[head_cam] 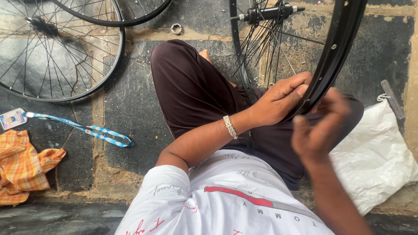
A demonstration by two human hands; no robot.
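A black bicycle wheel rim with thin spokes and a hub stands upright between my knees. My left hand grips the rim's lower part, fingers curled over its edge. My right hand is blurred, close to the rim just right of the left hand, fingers bent; whether it holds something small cannot be told. I sit on the stone floor in dark trousers and a white shirt.
Another spoked wheel lies on the floor at the left, a second rim above it. A blue lanyard with a card, an orange checked cloth, a small metal ring and a white plastic bag lie around me.
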